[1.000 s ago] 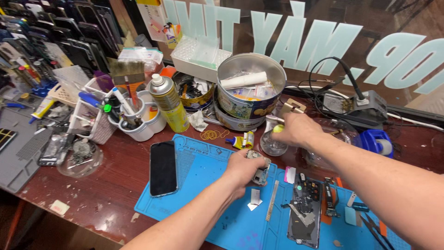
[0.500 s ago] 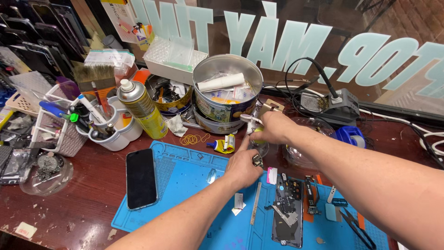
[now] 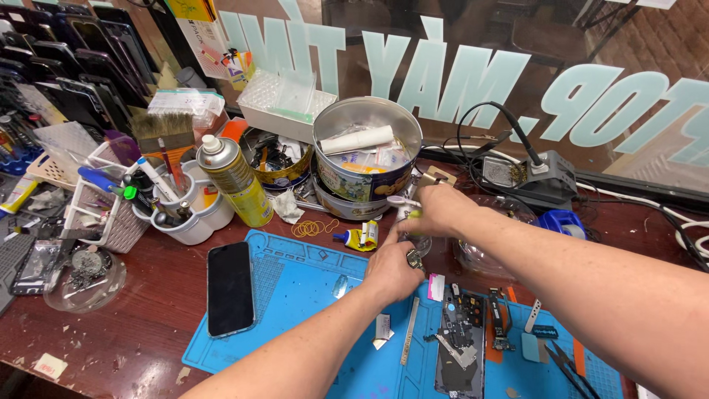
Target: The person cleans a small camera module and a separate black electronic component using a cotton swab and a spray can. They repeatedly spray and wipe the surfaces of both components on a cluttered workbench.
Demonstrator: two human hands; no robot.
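My right hand (image 3: pixel 442 210) is closed around a small clear bottle (image 3: pixel 405 213) with a white pump top, held just above the far edge of the blue work mat (image 3: pixel 295 295). My left hand (image 3: pixel 395 270), with a ring on one finger, has its back to the camera. Its fingers are bunched right under the bottle, and what they pinch is hidden. An opened phone with its board bare (image 3: pixel 461 340) lies on the mat to the right of my left hand. A thin metal pry tool (image 3: pixel 408 340) lies beside it.
A black phone (image 3: pixel 230 288) lies face up at the mat's left. Behind stand a yellow spray can (image 3: pixel 235 181), round tins (image 3: pixel 367 159), a cup of tools (image 3: pixel 177 214), a glue tube (image 3: pixel 358 236) and a soldering station (image 3: pixel 532 174). Tweezers (image 3: pixel 569 366) lie at the right.
My right hand has lifted the small bottle off the table and brought it left. My left hand has moved up under it. The view has shifted closer.
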